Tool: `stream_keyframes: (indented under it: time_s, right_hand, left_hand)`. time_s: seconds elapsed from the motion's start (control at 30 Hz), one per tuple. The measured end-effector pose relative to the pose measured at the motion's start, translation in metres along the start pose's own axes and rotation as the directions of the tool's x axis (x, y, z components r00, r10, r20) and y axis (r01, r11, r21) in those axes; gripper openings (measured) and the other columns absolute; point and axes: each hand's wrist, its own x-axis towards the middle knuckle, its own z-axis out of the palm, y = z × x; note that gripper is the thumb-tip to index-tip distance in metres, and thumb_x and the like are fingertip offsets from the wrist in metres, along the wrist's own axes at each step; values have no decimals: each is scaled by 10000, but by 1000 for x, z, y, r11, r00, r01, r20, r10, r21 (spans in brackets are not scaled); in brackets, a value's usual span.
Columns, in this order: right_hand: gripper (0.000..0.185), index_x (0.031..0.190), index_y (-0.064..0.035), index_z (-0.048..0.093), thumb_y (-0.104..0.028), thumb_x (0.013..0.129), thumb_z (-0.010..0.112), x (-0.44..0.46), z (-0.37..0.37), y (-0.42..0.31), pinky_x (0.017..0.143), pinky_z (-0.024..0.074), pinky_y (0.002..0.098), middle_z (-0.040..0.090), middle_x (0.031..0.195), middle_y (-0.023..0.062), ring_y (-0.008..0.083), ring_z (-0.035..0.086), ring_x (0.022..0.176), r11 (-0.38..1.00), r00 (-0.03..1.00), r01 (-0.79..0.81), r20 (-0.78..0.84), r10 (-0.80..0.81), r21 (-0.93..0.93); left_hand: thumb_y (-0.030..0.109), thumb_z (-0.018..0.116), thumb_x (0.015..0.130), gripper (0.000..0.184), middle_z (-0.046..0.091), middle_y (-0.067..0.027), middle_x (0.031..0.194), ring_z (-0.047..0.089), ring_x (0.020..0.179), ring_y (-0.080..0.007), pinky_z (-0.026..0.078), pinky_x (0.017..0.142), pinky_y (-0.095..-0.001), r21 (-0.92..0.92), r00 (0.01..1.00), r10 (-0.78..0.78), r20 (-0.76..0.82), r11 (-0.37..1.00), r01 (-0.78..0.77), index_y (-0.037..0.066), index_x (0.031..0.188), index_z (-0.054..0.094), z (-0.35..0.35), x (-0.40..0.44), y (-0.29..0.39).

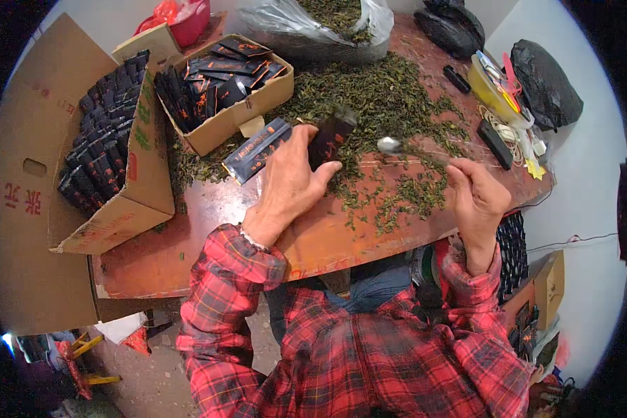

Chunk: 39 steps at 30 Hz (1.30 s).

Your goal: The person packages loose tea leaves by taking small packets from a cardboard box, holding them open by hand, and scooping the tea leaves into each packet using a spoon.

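My left hand [290, 171] is closed on a dark packet [332, 136] with red print, held upright between thumb and fingers. Its upper end is blurred. Beside the same hand, on its left, lies a blue-black packet [252, 153] with orange and silver edges; whether the fingers also touch it I cannot tell. My right hand [479, 195], fingers pinched, holds a spoon [390, 145] by its handle. The bowl of the spoon points left, over a spread of dry green leaves [380, 94] on the red-brown table [272, 247].
Dark packets fill a small cardboard box [275, 90] and a larger carton [143, 191] on the left. A clear plastic bag [265, 35] of leaves stands at the back. Right lie black bags [547, 83], a yellow bowl [491, 90] of tools and a black power strip [494, 144].
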Motion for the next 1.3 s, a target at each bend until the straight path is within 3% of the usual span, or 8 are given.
stream_keyframes:
  time_s: [0.03, 0.23, 0.27, 0.63, 0.73, 0.83, 0.93, 1.3]
  right_hand:
    - [105, 983, -25, 776, -16, 887, 815, -2, -2, 0, 655, 555, 330, 768, 852, 117, 242, 740, 711, 999, 999, -32, 31, 32, -4]
    - [62, 948, -29, 767, -19, 896, 799, -6, -4, -3, 630, 538, 329, 757, 820, 119, 250, 729, 687, 993, 985, -116, 134, 112, 22]
    - [60, 948, -28, 764, -15, 898, 795, -6, -1, -3, 633, 542, 333, 758, 825, 122, 258, 732, 693, 994, 986, -108, 130, 105, 19]
    - [61, 973, -19, 758, -13, 915, 777, -6, 46, 6, 680, 583, 372, 776, 893, 149, 305, 765, 769, 999, 999, 10, 50, -13, 47]
    - [71, 1004, -9, 776, 0, 937, 755, -9, 63, 12, 659, 568, 337, 777, 873, 136, 237, 761, 730, 999, 1000, -6, 30, 5, 47]
    - [95, 1004, -18, 770, -14, 911, 790, -9, 72, 14, 694, 594, 375, 784, 909, 149, 305, 768, 789, 998, 1000, 7, -4, -6, 64]
    - [111, 1020, -13, 772, -7, 910, 791, -8, 76, 14, 702, 596, 371, 786, 919, 152, 303, 769, 792, 998, 998, 47, -53, -45, 38]
    - [102, 1020, -19, 778, 8, 922, 774, -18, 81, 20, 691, 582, 359, 783, 927, 144, 284, 762, 785, 992, 995, -65, -70, 73, 108]
  left_hand:
    - [213, 878, 855, 599, 719, -260, 1136, 723, 1043, -433, 577, 885, -460, 52, 999, 10, 31, 999, -12, -14, 1311, 563, 0, -1, -1]
    - [249, 883, 850, 613, 729, -246, 1083, 730, 1009, -421, 575, 872, -459, -62, 998, -41, -49, 997, 38, -12, 1303, 565, -4, 3, 5]
    - [265, 883, 850, 615, 727, -250, 1077, 727, 1002, -430, 572, 871, -470, -7, 997, -70, 27, 997, 70, -11, 1298, 565, -2, 1, 0]
    - [265, 894, 836, 590, 716, -272, 1125, 707, 1051, -462, 563, 906, -493, 65, 1000, -16, -18, 998, 17, -20, 1247, 581, 2, 2, -5]
    - [263, 897, 833, 593, 711, -274, 1133, 703, 1064, -463, 560, 916, -495, 53, 999, -35, -8, 998, 35, -23, 1245, 580, 0, 2, -5]
    - [263, 896, 835, 592, 704, -274, 1130, 698, 1071, -465, 558, 921, -497, 49, 1000, -19, -12, 999, 20, -23, 1245, 580, 1, 2, -6]
    - [264, 894, 837, 594, 697, -273, 1132, 690, 1079, -466, 553, 927, -499, 50, 1000, -1, -12, 999, 1, -21, 1250, 577, 1, 1, -5]
    - [264, 890, 836, 605, 692, -270, 1141, 686, 1090, -461, 548, 941, -501, 36, 1000, 6, -12, 999, -5, -18, 1264, 570, 0, 1, -5]
